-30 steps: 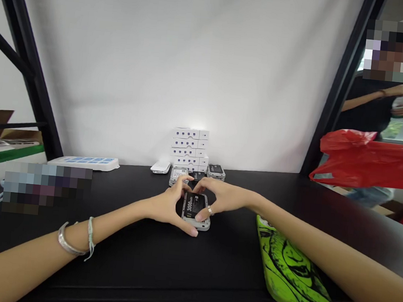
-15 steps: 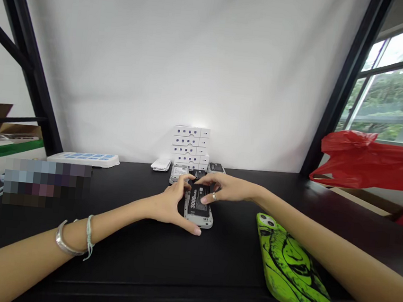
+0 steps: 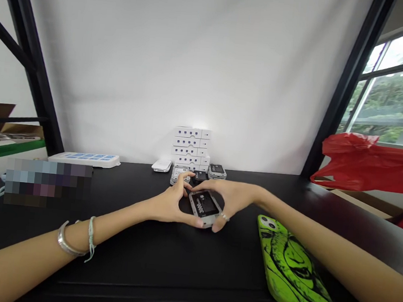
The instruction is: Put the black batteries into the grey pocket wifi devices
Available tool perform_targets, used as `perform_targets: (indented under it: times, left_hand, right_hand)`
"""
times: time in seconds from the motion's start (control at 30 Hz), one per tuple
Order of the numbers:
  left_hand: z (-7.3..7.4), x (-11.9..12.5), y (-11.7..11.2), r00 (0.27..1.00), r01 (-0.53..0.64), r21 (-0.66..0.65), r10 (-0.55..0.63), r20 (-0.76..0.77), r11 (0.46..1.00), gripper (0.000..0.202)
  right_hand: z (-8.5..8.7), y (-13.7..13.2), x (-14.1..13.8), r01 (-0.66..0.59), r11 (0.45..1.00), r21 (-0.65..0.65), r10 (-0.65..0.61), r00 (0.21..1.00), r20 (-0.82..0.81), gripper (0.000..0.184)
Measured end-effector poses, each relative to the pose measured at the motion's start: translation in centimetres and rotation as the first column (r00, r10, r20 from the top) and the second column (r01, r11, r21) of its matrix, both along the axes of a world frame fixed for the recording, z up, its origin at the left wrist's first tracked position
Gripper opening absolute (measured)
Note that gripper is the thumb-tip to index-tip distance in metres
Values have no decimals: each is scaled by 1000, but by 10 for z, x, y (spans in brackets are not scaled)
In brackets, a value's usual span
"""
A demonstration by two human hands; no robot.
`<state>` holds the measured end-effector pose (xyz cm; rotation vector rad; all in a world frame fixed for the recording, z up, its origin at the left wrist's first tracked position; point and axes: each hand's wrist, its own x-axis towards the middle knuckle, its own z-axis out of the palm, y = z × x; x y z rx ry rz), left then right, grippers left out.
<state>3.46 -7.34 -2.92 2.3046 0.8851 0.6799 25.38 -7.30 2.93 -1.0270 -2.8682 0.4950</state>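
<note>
Batt pack (image 3: 203, 205), grey 3000mAh, gripped btwn L hand (image 3: 169, 204) & R hand (image 3: 231, 197)

head camera | on person's head | faces forward, down | close above left hand (image 3: 169, 205), right hand (image 3: 234, 199)

The black tabletop (image 3: 176, 262) carries stacked white boxes (image 3: 190, 146), gray devices (image 3: 217, 171), and a green-patterned phone (image 3: 298, 279).

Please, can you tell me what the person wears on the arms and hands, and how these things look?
Both arms are bare, with no sleeves showing. The wrist above the left hand carries a silver bangle and a pale blue cord bracelet with loose hanging ends. The right hand wears a silver ring.
</note>
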Motion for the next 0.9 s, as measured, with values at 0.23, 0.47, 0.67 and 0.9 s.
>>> perform_targets:
  times: [0.23,0.47,0.67,0.9]
  left_hand:
    - [21,-3,25,986,-149,228,163,-41,962,56]
    - [42,-23,90,956,-172,181,208,-205,968,85]
    - [39,-28,103,951,-148,79,164,-261,986,98]
    - [43,-19,72,956,-156,198,199,-216,968,96]
  right_hand:
    - [27,78,61,303,950,75,-294,950,-105,77]
    - [8,125,58,391,920,37,-387,918,-84,67]
    - [2,109,54,372,910,182,-368,928,-53,82]
    - [-6,72,22,47,748,662,-149,984,97,40]
